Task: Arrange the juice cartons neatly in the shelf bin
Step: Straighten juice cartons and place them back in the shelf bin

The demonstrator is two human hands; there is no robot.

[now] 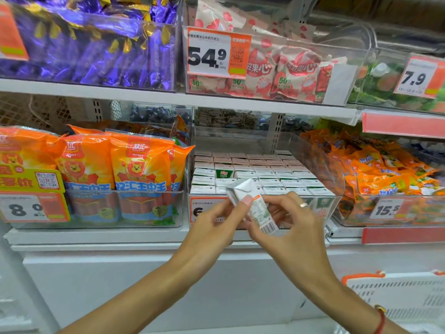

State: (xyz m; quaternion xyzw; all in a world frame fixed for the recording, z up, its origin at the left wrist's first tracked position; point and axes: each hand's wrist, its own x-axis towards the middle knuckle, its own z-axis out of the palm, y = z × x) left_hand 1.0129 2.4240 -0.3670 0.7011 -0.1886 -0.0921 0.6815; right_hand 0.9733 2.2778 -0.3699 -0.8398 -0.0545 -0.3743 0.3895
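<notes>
1. A white carton, showing an orange stripe, small green print and a black barcode, is sitting between two hands.
2. White-topped cartons are filling the clear bin; one green carton is showing a red logo.
3. Orange sausage packs are displaying lion cartoons, blue bands and white lettering.
4. Purple wrappers are glinting with gold ends.
5. Cream packets are carrying red fruit and green "50%" print.
6. Orange-and-white price tags are bearing black numerals.
7. A red bracelet is circling the right wrist.
</notes>
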